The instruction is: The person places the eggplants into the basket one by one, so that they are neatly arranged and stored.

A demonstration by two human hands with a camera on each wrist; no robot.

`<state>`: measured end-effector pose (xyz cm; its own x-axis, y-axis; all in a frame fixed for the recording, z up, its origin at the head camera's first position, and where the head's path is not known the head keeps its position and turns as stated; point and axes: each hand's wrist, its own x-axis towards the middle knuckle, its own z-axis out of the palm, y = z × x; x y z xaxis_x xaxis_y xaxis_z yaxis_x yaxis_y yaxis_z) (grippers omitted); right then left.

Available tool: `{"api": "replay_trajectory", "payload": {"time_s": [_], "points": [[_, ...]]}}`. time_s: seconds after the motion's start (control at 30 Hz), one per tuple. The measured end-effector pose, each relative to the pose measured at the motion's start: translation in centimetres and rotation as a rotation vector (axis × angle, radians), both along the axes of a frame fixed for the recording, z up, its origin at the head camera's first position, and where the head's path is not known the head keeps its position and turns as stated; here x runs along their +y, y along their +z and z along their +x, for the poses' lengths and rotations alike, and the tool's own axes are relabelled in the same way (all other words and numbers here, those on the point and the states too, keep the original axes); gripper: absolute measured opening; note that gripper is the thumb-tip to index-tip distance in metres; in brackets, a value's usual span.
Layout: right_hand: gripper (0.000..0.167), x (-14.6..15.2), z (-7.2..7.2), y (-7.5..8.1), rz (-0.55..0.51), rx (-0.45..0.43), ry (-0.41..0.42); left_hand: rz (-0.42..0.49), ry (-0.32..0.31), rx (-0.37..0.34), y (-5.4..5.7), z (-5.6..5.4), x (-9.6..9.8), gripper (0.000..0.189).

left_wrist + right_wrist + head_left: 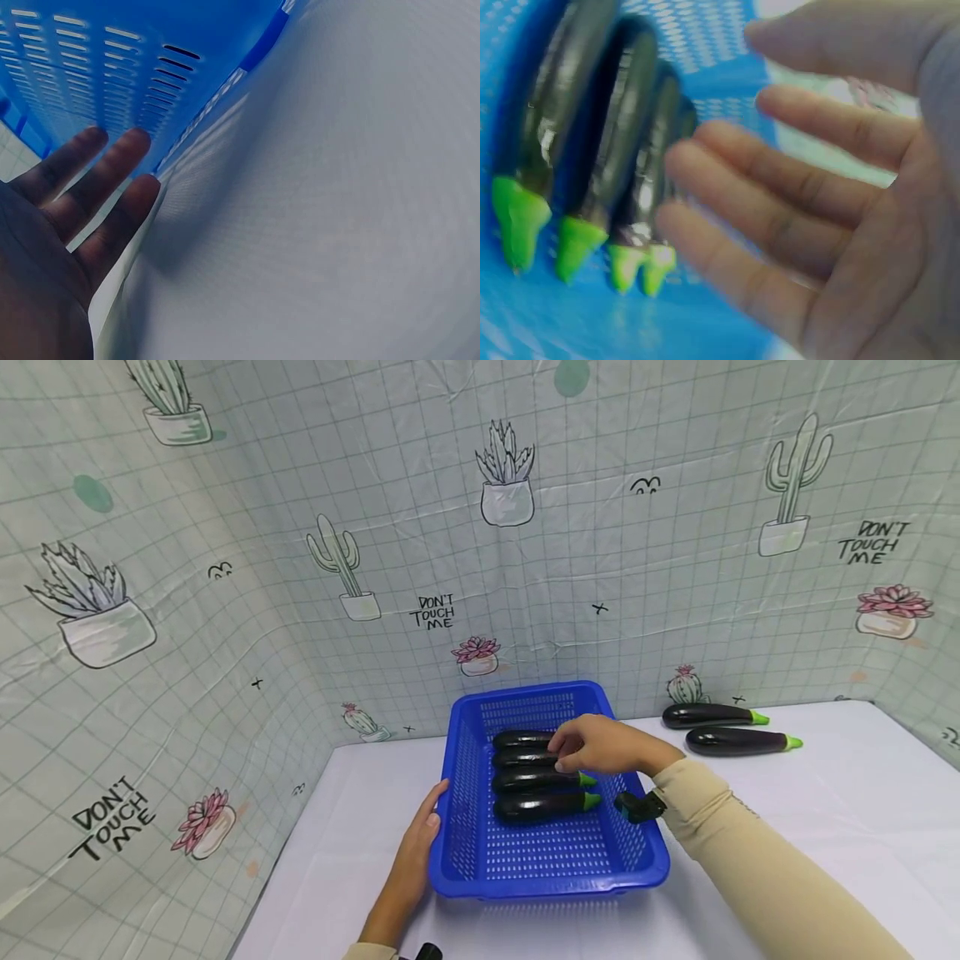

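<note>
Several dark, glossy eggplants (pixel 532 808) with green stem ends lie side by side in a blue perforated plastic basket (pixel 551 887). Over the far ones hovers my right hand (pixel 611 745); in the right wrist view that hand (pixel 802 202) has its fingers spread loosely, with nothing held. The same eggplants (pixel 615 127) show beside its fingertips there, somewhat blurred. My left hand (pixel 412 852) rests against the basket's left side. In the left wrist view the left hand (pixel 82 202) has extended fingers at the basket's outer wall (pixel 150 45).
Two more eggplants, one farther back (pixel 708 716) and one nearer (pixel 738 742), lie on the white-covered table (pixel 825 827) to the right of the basket. A cactus-print cloth (pixel 585 568) hangs behind the table and along its left side.
</note>
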<state>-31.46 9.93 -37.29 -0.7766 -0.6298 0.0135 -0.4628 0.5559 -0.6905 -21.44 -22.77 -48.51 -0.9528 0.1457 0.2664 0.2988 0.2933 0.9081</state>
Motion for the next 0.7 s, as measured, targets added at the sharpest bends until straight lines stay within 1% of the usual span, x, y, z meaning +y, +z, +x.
{"api": "replay_trajectory", "payload": {"time_s": [0.13,0.2,0.43,0.57,0.7], "points": [[0.034,2.1,0.4,0.5,-0.149,-0.087,-0.027,0.004,-0.002,-0.006,0.0,0.0,-0.1,0.05],[0.038,3.2,0.6,0.6,-0.208,-0.109,-0.048,0.005,0.0,-0.012,0.0,0.0,-0.1,0.05],[0.042,6.0,1.3,0.1,-0.344,-0.105,-0.146,0.003,0.002,-0.021,0.1,0.1,-0.1,0.051],[0.045,6.8,1.5,-0.4,-0.405,-0.088,-0.195,0.019,-0.001,-0.007,0.1,0.0,-0.1,0.05],[0.047,7.3,1.9,-1.0,-0.448,-0.072,-0.242,0.018,-0.005,-0.01,0.0,-0.1,0.0,0.051]]}}
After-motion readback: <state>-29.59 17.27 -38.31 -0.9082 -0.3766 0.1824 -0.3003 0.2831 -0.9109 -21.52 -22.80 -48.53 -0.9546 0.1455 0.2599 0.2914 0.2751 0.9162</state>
